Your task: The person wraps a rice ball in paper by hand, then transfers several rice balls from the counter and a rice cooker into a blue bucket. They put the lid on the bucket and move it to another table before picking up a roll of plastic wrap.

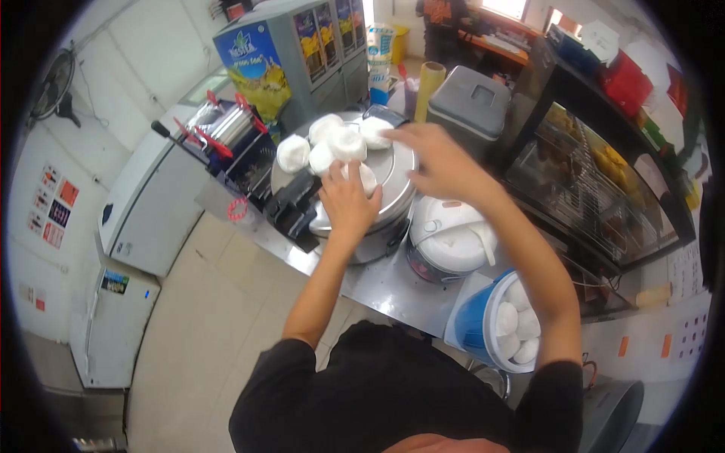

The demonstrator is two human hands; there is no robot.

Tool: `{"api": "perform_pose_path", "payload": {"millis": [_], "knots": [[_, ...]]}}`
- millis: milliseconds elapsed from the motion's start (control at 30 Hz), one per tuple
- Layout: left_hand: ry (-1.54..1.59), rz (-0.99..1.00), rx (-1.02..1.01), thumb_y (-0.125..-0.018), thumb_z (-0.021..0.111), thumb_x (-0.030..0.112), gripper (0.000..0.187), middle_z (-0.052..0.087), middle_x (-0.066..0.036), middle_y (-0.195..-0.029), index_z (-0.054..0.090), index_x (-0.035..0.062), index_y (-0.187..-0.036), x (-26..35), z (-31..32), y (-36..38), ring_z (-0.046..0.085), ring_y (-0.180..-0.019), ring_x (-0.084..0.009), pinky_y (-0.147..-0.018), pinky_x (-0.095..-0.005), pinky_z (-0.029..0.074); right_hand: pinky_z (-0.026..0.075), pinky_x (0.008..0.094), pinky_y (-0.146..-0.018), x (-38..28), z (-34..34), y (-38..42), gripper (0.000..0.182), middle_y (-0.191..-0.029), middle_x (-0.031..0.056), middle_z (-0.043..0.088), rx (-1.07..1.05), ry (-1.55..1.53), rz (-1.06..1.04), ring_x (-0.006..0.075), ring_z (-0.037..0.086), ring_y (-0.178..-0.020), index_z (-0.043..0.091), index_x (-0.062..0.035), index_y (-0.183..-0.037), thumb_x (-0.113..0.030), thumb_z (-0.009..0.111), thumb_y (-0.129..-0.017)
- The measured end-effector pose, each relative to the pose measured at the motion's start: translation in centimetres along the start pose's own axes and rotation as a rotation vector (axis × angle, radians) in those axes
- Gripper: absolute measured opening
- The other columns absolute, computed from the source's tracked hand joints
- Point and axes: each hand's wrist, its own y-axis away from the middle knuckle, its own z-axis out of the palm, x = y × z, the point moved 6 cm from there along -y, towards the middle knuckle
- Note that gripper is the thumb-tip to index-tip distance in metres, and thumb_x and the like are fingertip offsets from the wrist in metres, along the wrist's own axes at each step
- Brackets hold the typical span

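Note:
Several white wrapped bundles [326,130] sit in a cluster on the flat metal lid [396,177] of a large round cooker. My left hand [349,208] is over the front of the lid, its fingers and thumb around one white wrapped bundle [368,180], which they partly cover. To the right, my right hand [442,162] reaches in from the side, slightly blurred. Its fingers are apart and hold nothing visible, with the fingertips right at the edge of the rightmost bundle [375,134]. The cooker's black latch [293,208] juts out beside my left hand.
A white rice cooker [445,234] stands below my right forearm. Nearer, a blue bucket [473,321] holds more white bundles. A grey lidded bin [472,98] and a glass food warmer [589,166] are right; a drink dispenser [260,72] stands behind. A person [442,23] is far back.

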Motion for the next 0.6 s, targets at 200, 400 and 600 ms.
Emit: {"api": "perform_pose_path", "payload": {"millis": [200, 400, 600], "knots": [[0.181, 0.024, -0.074, -0.071, 0.086, 0.031, 0.064, 0.053, -0.022, -0.135, 0.064, 0.0121, -0.128, -0.9, -1.3, -1.0, 0.052, -0.122, -0.0435, -0.095, -0.0557, 0.047, 0.047, 0.0548, -0.109, 4.4, 15.2, -12.1, 0.093, -0.136, 0.0250, 0.060, -0.243, 0.432, -0.262, 0.0470, 0.057, -0.128, 0.047, -0.0274, -0.156, -0.026, 0.090, -0.074], [0.369, 0.134, -0.082, -0.064, 0.089, 0.028, 0.069, 0.061, -0.022, -0.128, 0.064, 0.0058, -0.125, -2.4, -1.1, -0.2, 0.050, -0.122, -0.0458, -0.107, -0.0533, 0.042, 0.049, 0.0526, -0.103, 2.6, 11.1, -11.6, 0.089, -0.129, 0.0254, 0.056, -0.211, 0.112, -0.118, 0.0459, 0.058, -0.122, 0.051, -0.0223, -0.149, -0.023, 0.092, -0.069], [0.384, 0.157, -0.051, -0.066, 0.089, 0.025, 0.064, 0.068, -0.020, -0.119, 0.067, 0.0019, -0.122, -2.9, -1.5, -0.3, 0.061, -0.108, -0.0406, -0.100, -0.0489, 0.044, 0.047, 0.0481, -0.108, -1.8, -4.8, 3.1, 0.089, -0.132, 0.0213, 0.055, -0.155, -0.176, 0.232, 0.0396, 0.057, -0.126, 0.048, -0.0158, -0.153, -0.021, 0.085, -0.072]]}}
